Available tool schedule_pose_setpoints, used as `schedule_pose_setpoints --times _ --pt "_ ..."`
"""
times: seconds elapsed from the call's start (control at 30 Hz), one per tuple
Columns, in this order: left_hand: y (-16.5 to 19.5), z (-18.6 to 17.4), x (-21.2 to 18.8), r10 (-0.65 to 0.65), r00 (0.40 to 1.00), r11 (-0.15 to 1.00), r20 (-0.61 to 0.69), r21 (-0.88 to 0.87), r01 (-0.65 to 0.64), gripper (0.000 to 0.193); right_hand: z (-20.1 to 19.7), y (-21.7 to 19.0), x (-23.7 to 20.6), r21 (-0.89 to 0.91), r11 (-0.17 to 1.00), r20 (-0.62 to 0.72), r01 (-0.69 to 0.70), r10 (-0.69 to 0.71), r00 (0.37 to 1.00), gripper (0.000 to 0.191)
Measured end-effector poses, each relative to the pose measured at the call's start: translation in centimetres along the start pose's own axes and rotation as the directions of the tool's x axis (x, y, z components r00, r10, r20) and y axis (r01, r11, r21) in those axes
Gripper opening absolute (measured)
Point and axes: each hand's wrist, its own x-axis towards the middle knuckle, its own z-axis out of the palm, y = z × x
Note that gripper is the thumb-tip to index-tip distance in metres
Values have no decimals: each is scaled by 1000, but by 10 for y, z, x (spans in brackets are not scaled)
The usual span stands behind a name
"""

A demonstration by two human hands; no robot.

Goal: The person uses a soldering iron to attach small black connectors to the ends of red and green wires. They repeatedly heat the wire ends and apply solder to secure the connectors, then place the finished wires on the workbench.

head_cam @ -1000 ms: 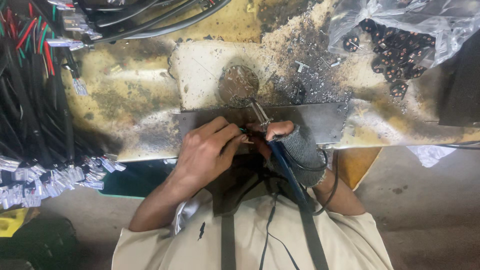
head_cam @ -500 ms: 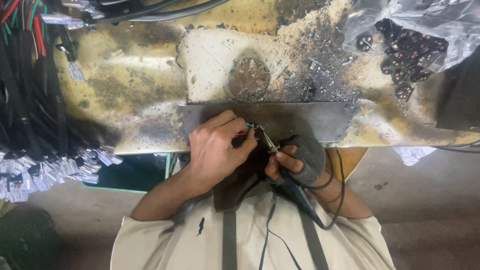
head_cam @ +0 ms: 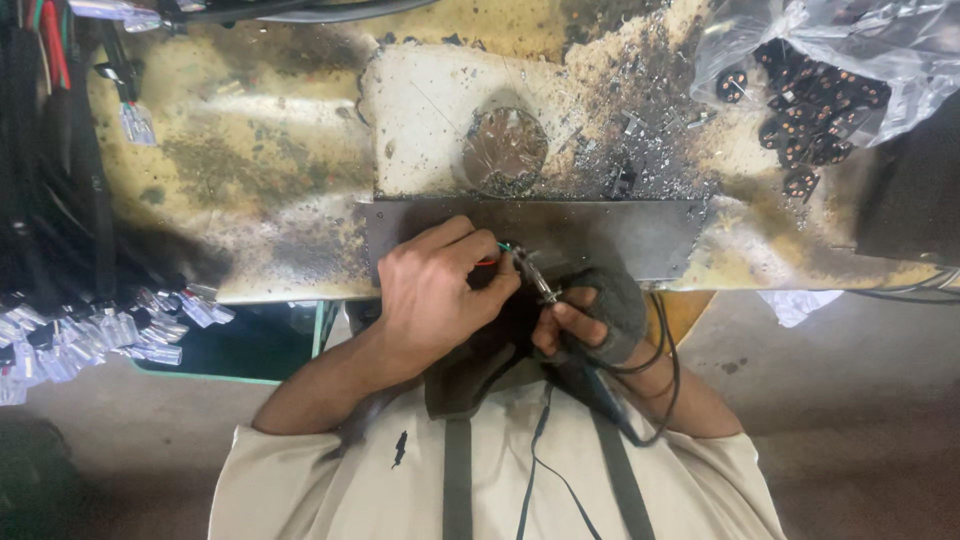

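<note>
1. Left hand (head_cam: 435,290) is bare, fingers curled, pinching thin red and green wire ends (head_cam: 497,255) between thumb and fingertips.
2. Right hand (head_cam: 590,315) wears a dark grey fingerless fabric glove and is closed around a slim metal-tipped soldering tool (head_cam: 535,277); its tip angles up toward the wire ends, right beside the left fingertips.
3. Both hands sit over the near edge of a flat dark grey metal plate (head_cam: 620,235), which lies just beyond the knuckles.
4. A black cord (head_cam: 662,360) loops off the right wrist down toward the body.
5. Progress, as a judgement: the joint looks mid-work, tip and wires together, nothing set down; cannot tell whether solder has flowed, too small.
6. Done versus left: a pile of clear-sleeved wire pieces (head_cam: 90,330) lies far to the left of the left hand, too many to count; whether finished or waiting I cannot tell.
7. A clear plastic bag of small round black parts (head_cam: 810,90) sits beyond and to the right of the right hand, roughly a dozen or more visible.
8. Counts: two hands, one tool, one plate, one bag, one round scorched mark (head_cam: 505,150) on the burnt yellow-white bench top (head_cam: 260,170) beyond the left hand.
</note>
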Motion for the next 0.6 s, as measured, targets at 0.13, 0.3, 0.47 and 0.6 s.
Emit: schedule_pose_setpoints --times 0.13,0.3,0.47,0.6 --pt "0 3 0 25 999 1000 -49 16 -24 18 -9 7 -9 627 618 -79 -474 656 750 14" --pt "0 3 0 20 999 1000 -30 13 -19 20 -3 14 -1 72 996 -237 -43 59 970 11" --pt "0 2 1 19 1000 1000 -19 12 -19 19 0 4 0 -339 784 -80 520 -575 814 21" --pt "-2 1 2 30 1000 1000 -4 6 -30 18 1 -7 3 -336 822 -71 460 -509 858 22"
